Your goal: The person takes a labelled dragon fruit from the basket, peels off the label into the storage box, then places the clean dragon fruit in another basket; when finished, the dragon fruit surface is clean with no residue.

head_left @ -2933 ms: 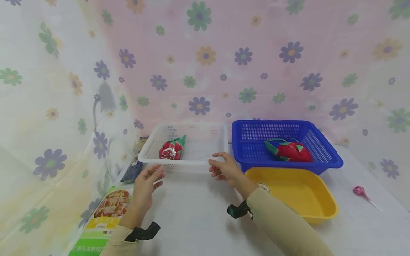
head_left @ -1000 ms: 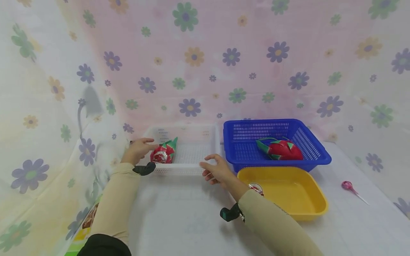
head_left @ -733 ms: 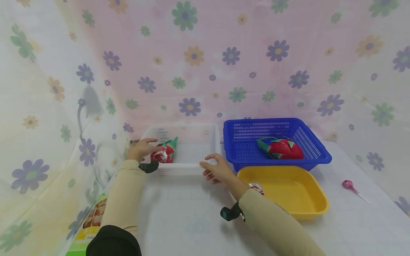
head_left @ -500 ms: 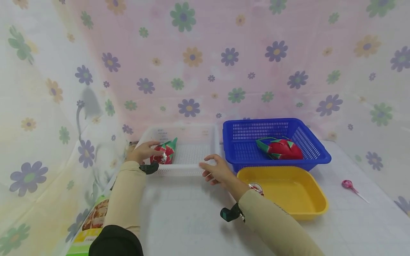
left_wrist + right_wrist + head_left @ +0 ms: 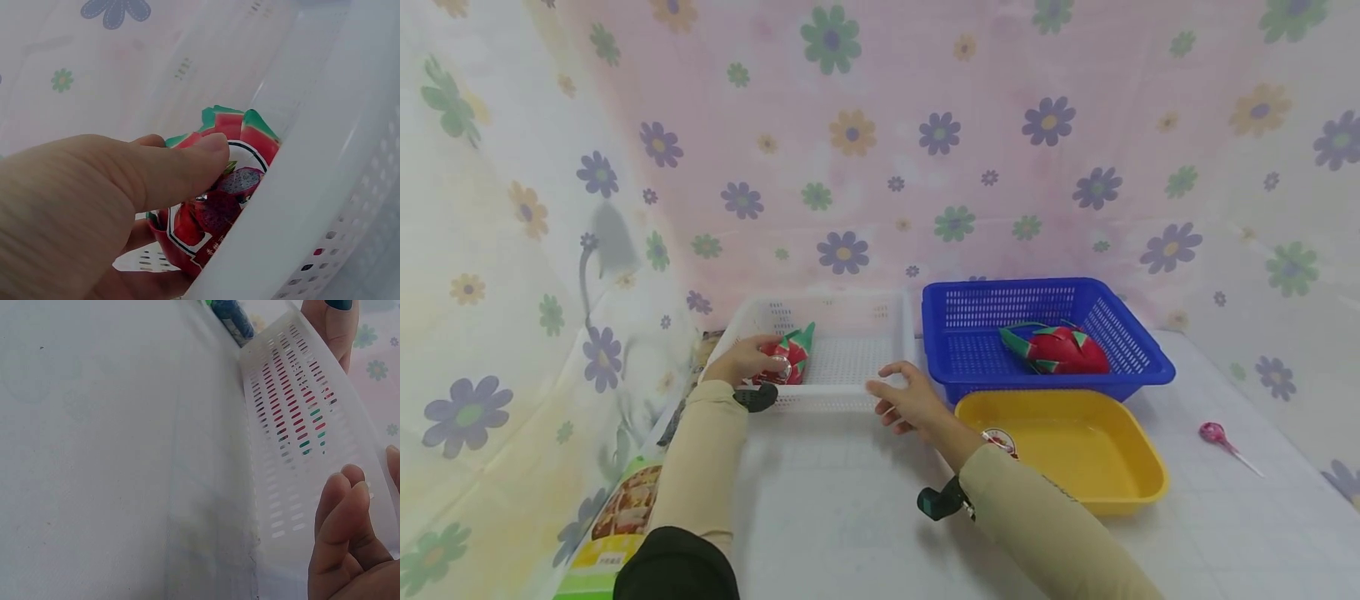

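Note:
My left hand [image 5: 743, 360] reaches over the left side of the white basket [image 5: 850, 389] and holds a red and green dragon fruit packet [image 5: 797, 354]. In the left wrist view, the thumb lies across the packet's round label [image 5: 240, 181], which pictures cut dragon fruit, and the other fingers go behind and under it. My right hand [image 5: 917, 402] hovers at the basket's front rim near its right corner, fingers loosely bent with nothing between them. In the right wrist view its fingertips [image 5: 337, 487] are close in front of the basket's slotted wall.
A blue basket [image 5: 936, 333] with another dragon fruit packet [image 5: 1067, 350] stands to the right. Before it sits a yellow tray [image 5: 1156, 467], partly behind my right forearm. A lollipop [image 5: 1213, 433] lies far right. A green and yellow food bag [image 5: 617, 525] and a dark bag [image 5: 673, 423] lie left.
My left hand has moved from in front of the basket over its left side, then down and right onto the packet. My right hand stays by the rim. The head view has shifted slightly.

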